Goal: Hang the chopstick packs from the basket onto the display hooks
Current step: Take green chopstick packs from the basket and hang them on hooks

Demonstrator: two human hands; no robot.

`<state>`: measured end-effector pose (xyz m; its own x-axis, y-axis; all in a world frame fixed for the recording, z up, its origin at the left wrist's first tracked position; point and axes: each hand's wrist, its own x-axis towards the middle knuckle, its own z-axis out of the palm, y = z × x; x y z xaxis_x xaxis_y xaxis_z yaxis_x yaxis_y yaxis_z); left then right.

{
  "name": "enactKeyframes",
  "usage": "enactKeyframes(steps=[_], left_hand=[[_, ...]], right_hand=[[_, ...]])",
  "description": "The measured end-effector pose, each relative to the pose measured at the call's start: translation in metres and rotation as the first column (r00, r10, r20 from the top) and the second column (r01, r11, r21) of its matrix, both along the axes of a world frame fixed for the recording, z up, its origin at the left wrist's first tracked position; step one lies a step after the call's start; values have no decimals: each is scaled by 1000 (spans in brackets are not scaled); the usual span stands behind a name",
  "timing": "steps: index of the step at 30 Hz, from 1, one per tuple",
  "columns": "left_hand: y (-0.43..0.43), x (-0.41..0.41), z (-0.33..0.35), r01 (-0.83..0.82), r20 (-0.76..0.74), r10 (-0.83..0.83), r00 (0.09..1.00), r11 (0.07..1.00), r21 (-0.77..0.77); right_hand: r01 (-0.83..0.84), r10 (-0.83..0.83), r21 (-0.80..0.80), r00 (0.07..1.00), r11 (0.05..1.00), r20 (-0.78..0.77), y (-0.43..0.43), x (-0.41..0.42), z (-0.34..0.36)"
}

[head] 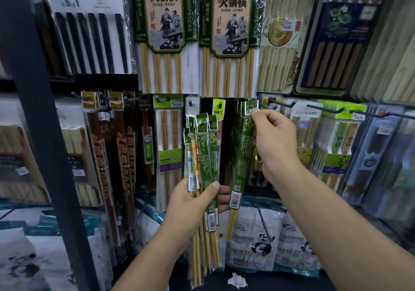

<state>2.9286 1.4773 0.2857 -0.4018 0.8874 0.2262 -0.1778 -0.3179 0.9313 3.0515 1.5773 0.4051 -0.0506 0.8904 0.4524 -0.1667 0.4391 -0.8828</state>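
One green pack sits pinched by its header between thumb and fingers of the right hand, at a hook mid-row on the display rack; the left hand grips the remaining bundle; hanging seems underway; next, the header hole likely needs threading onto the hook's tip.

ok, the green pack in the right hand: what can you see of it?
The green pack is a long, narrow clear plastic sleeve with a green printed label, a white barcode low down and pale chopstick ends below. It hangs slightly tilted, top rightward, before similar packs. The right hand pinches its header near a hook; whether it is hooked is unclear. The left hand holds a bundle just left of it.
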Motion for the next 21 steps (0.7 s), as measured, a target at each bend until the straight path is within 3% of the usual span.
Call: enactKeyframes(steps=[18, 21], left_hand=[[2, -5, -5, 2, -37, -1, 999, 1000, 17], [1, -4, -4, 24, -58, -22, 998, 999, 33]], right_hand=[[199, -205, 66, 974, 978, 100, 21, -3, -21], [95, -110, 127, 987, 987, 119, 6, -1, -23]])
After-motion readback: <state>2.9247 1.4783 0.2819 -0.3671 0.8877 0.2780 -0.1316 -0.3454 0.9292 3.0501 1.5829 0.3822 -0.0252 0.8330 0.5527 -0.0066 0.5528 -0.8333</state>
